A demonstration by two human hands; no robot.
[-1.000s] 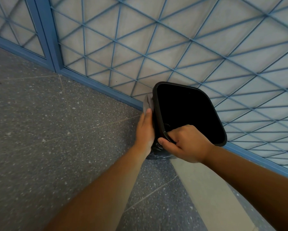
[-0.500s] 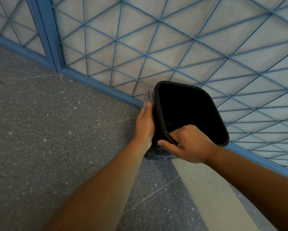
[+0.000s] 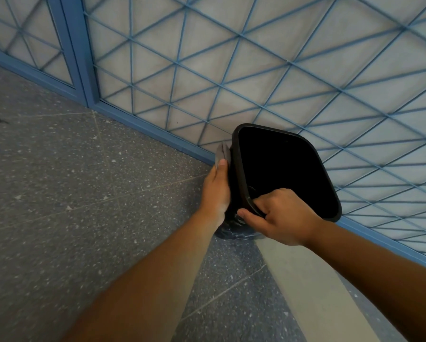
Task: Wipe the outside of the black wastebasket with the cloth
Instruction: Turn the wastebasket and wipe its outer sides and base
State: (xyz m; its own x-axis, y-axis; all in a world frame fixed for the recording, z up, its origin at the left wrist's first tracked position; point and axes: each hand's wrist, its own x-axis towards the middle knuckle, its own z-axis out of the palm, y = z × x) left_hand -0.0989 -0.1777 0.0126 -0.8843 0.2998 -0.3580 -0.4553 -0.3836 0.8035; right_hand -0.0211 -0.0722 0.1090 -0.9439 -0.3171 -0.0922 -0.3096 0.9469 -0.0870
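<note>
Black plastic is what you work on: the wastebasket [image 3: 281,166] stands on the speckled floor [image 3: 71,206], just beside the blue lattice fence [image 3: 256,70], and seems tilted a little toward you. Your right hand [image 3: 281,215] grips the near rim, fingers curled inside and thumb outside, probably to keep it steady against the push. Your left hand [image 3: 215,191] lies flat with straight fingers, pressing the grey cloth [image 3: 222,153] on the left outer wall. The cloth shows only above your fingertips. A dark bag [image 3: 234,233] is bunched at the base.
</note>
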